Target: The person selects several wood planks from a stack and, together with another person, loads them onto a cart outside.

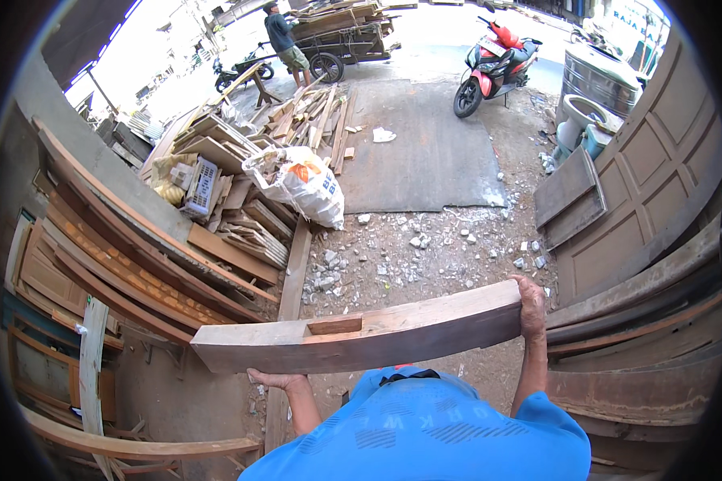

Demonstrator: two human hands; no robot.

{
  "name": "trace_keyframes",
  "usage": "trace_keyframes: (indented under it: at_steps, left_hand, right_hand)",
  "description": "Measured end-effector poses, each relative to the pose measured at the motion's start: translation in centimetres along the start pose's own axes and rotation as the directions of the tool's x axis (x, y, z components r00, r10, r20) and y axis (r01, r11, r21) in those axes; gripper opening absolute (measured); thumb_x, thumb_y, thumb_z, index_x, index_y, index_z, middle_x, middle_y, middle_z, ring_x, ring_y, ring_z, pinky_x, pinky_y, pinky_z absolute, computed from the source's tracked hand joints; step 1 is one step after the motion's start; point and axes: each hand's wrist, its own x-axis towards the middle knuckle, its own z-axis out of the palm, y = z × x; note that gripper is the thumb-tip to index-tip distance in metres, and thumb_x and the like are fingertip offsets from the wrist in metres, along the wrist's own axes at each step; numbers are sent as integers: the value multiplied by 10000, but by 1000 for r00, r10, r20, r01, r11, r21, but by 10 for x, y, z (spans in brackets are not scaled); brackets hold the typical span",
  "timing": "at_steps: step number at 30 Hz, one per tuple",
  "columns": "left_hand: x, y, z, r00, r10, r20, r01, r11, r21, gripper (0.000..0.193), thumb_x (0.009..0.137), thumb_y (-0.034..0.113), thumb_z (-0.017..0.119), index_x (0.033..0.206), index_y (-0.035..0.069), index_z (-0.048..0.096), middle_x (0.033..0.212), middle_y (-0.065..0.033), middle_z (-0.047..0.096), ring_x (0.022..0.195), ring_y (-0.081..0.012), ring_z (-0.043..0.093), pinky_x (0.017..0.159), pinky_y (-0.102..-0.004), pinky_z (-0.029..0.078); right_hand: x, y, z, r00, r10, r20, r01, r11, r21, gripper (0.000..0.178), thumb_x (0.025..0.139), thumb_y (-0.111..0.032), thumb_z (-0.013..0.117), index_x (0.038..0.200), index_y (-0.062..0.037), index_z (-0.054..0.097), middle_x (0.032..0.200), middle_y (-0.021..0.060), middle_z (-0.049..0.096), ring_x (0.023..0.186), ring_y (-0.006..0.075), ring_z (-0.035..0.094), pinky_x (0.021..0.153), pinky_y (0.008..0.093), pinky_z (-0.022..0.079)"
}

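Observation:
A thick wooden beam [409, 341] lies across in front of my chest, its pale top face showing a rectangular notch cut left of the middle. My right hand [532, 306] is wrapped round the beam's right end. Under the left part of the beam, my left hand [277, 379] bears it from below; most of its fingers are hidden beneath the wood. Both arms come out of blue sleeves.
Long planks lean along the left wall. A white sack [309, 188], a plastic crate [201, 186] and piled boards stand ahead. Panelled doors [630, 180] lean at right. Rubble [417, 240] covers the ground. Farther off are a red motorcycle [493, 64] and a person [281, 38] beside a loaded cart [341, 44].

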Motion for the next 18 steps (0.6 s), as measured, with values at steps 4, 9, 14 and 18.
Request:
trace_keyframes:
  at_steps: [4,9,14,18]
  left_hand:
    - [59,-104,73,1000,-19,-15,19,999,35,795,914,659,364,1494,116,354,1513,-117,389,1369,-348,397,1138,-504,324]
    - [176,-269,154,975,-170,144,166,985,41,804,892,684,378,1479,134,375,1485,-102,423,1351,-330,423,1119,-503,351]
    - [220,-415,306,929,-338,148,328,940,89,764,934,650,327,1489,126,352,1467,-113,435,1324,-328,447,1109,-495,359]
    - [275,-545,367,934,-328,140,313,943,114,749,937,633,330,1487,126,356,1468,-112,437,1337,-336,442,1113,-502,362]
  right_hand:
    - [132,39,33,999,38,14,-38,999,17,517,984,-471,541,1103,12,681,885,4,636,822,95,543,764,284,433]
    - [279,64,46,994,47,-97,-42,998,46,511,975,-492,559,1083,-10,691,888,-4,638,849,94,557,768,267,440]
    - [398,72,28,955,134,-266,-104,987,123,544,985,-493,538,1069,30,664,885,40,658,801,121,611,732,287,493]
    - [524,92,29,943,170,-285,-133,980,147,566,991,-487,522,1086,57,648,872,54,663,777,133,618,719,294,503]
